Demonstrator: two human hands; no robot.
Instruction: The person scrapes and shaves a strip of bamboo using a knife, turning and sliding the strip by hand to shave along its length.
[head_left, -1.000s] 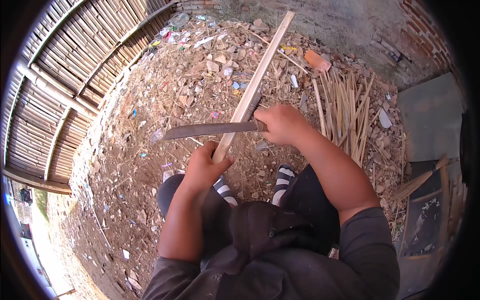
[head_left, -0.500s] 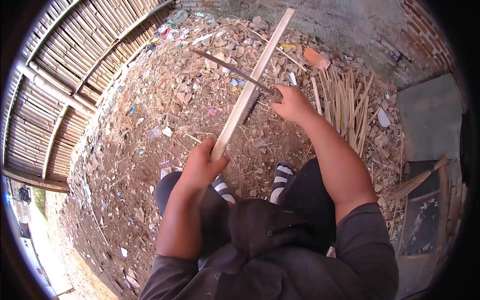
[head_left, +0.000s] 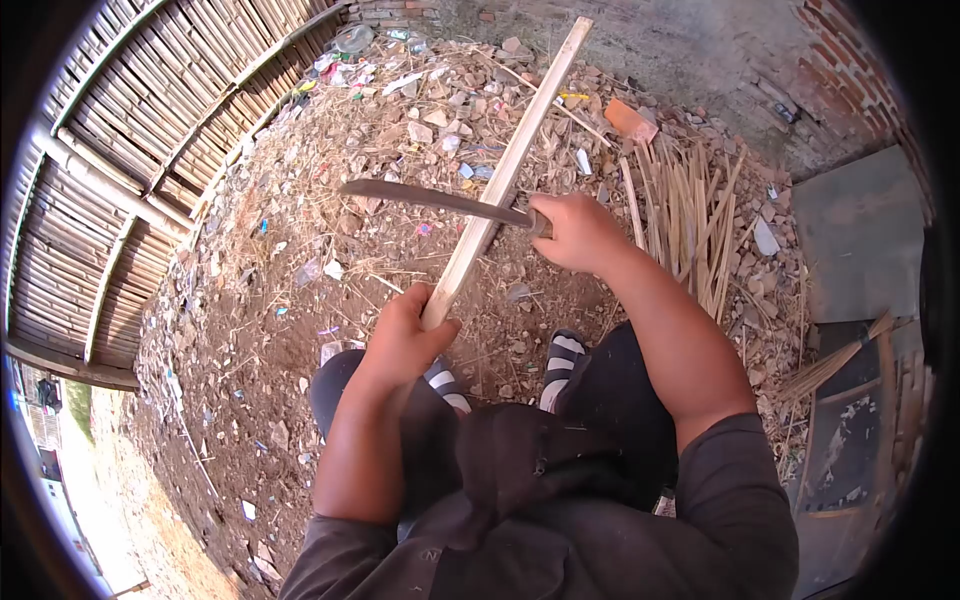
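Observation:
My left hand (head_left: 408, 332) is closed around the near end of a long, pale strip of split bamboo or wood (head_left: 530, 125), which slants away up and to the right. In my right hand (head_left: 575, 232) is the handle of a machete-like knife (head_left: 430, 197). Its dark, long blade points left and crosses over the strip roughly midway along, at or just above its surface. Whether the edge bites into the strip I cannot tell.
Many thin split strips (head_left: 690, 215) lie in a heap at the right. An orange brick piece (head_left: 630, 120) rests near the wall (head_left: 690, 50). Rubble and litter cover the ground. A bamboo fence (head_left: 130, 170) stands left, and grey panels (head_left: 860, 240) lean at the right.
My right hand has drawn the knife nearer along the strip, and the blade tip has swung down and left, showing more of its flat side. My left hand and the strip stay nearly still.

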